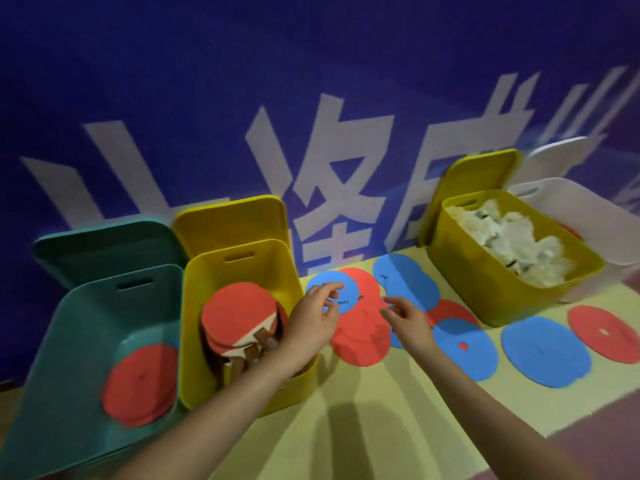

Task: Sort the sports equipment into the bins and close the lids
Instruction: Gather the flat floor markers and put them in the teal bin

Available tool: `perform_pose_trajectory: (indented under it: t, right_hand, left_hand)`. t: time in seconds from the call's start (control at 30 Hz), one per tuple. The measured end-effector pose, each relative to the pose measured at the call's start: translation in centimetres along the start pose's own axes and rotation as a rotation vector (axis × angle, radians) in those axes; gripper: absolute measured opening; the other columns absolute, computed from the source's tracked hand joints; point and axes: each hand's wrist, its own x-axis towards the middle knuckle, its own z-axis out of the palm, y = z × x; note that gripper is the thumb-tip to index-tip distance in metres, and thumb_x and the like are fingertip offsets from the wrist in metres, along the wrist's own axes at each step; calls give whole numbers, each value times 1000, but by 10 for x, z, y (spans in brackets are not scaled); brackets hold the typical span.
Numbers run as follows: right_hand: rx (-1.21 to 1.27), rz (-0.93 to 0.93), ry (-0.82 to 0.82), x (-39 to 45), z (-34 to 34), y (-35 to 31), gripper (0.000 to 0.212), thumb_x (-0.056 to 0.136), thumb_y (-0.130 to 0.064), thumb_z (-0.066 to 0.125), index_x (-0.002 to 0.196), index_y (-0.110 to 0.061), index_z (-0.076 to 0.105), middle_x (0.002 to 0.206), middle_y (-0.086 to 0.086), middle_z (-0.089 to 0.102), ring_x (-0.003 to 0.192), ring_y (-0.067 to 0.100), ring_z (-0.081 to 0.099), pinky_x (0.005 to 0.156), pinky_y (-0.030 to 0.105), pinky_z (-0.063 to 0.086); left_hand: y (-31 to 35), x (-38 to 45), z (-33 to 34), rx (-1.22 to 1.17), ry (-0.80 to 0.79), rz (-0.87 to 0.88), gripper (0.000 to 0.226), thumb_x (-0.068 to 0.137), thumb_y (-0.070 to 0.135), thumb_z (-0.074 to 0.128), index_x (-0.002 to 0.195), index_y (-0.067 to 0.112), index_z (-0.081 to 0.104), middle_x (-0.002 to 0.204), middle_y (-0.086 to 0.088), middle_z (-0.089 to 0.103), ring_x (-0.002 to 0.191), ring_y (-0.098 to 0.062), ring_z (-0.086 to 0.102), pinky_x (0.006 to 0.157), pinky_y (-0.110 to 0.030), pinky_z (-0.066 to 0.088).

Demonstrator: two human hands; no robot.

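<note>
A blue wall (173,81) with large pale characters fills the back of the view, and below it lies a pale yellow-green floor mat (381,410) on which everything stands. At the left sits the teal bin (69,358), its lid (104,247) propped upright behind it against the wall, with red flat discs (140,384) lying inside on its bottom. Just beside it to the right is a yellow bin (273,258), lid (232,223) also raised behind, holding table-tennis paddles (239,317) with red faces and brown handles. Well apart on the right stands a second yellow bin (485,292), its lid up, filled with white shuttlecocks (512,237); touching it at the far right is a white bin (602,223), only partly in view, something red showing inside. Between the two yellow bins, red and blue flat discs lie overlapping on the mat: a blue disc (332,289) at the back, a red disc (360,337) in front of it, and further blue (547,351) and red (602,330) ones toward the right. The left hand (311,323) reaches over the corner of the paddle bin, fingers loosely curled above the blue disc and gripping nothing. The right hand (408,317) hovers above the overlapping discs, its fingers relaxed and spread, also holding nothing.
</note>
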Motion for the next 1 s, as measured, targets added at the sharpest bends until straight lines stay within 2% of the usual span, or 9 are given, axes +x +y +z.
perform_pose_trajectory:
  t: [0.13,0.23,0.33,0.4,0.53,0.67,0.83,0.93,1.0]
  right_hand:
    - [-181,122,-11,23,-56,61,27,87,-17,65,113,-13,62,76,-5,56,74,14,55,67,27,40]
    - [-372,194,-93,42,-90,104,34,87,-26,63,119,-16,61,93,2,65,92,23,62,77,32,43]
    - [-476,218,-156,62,-116,137,40,87,-23,63,125,-12,58,116,9,65,110,27,59,88,33,43]
    - [-535,206,-178,73,-129,151,43,85,-25,64,126,-15,57,125,10,59,116,28,54,93,37,45]
    - [-710,208,-246,94,-145,166,60,84,-38,63,138,-20,44,135,9,45,124,29,44,95,42,45]
    - [-869,167,-325,104,-147,174,69,85,-40,59,144,-23,28,141,7,36,124,32,41,90,44,45]
    - [-969,188,-387,114,-146,179,73,84,-43,61,145,-29,23,138,6,27,127,33,34,96,44,39]
    - [-953,189,-398,119,-146,183,80,80,-47,63,146,-33,20,135,6,26,128,33,29,96,43,39]
    - [-946,191,-406,120,-145,185,82,81,-47,62,147,-33,16,136,6,25,130,34,27,96,42,38]
  left_hand:
    - [5,25,70,27,-84,-121,36,91,7,48,124,16,58,110,0,56,94,-11,58,84,-23,44]
    - [-16,38,113,79,-123,-272,36,91,9,50,126,15,55,117,-3,57,99,-15,58,83,-19,40]
    - [-44,46,143,134,-105,-446,37,88,10,53,125,11,55,125,-7,58,115,-24,55,94,-30,43]
    - [-58,49,157,157,-76,-555,38,87,10,53,125,10,54,127,-10,58,117,-27,54,95,-34,44]
    - [-68,53,178,233,0,-736,36,87,19,54,123,13,54,125,-11,59,114,-31,55,94,-34,42]
    - [-69,61,199,277,57,-848,37,84,26,56,118,13,58,121,-12,61,114,-32,56,96,-35,43]
    - [-77,73,218,200,227,-939,41,77,30,63,115,14,58,116,-13,63,111,-35,56,96,-42,45]
    - [-67,82,211,121,386,-1001,32,76,31,64,105,17,62,105,-10,67,100,-36,61,86,-40,48]
    - [-70,90,206,-13,455,-1093,35,77,29,65,108,13,59,105,-13,65,96,-38,61,82,-40,47]
